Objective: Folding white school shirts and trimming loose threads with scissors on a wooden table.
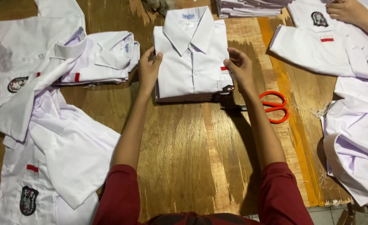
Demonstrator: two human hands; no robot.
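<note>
A stack of folded white shirts [192,58] lies on the wooden table [184,146], collar pointing away from me. My left hand [149,68] presses against the stack's left edge, fingers curled onto the top shirt. My right hand [239,68] grips the right edge, near a small red tab and a dark badge on the pocket. Both arms wear dark red sleeves.
Orange-handled scissors [273,106] lie just right of my right forearm. Unfolded white shirts [46,125] spread over the left side, a folded one [105,56] beside them. More shirts [355,137] lie at right, where another person's hand [348,10] rests. A folded pile [250,7] sits at the back.
</note>
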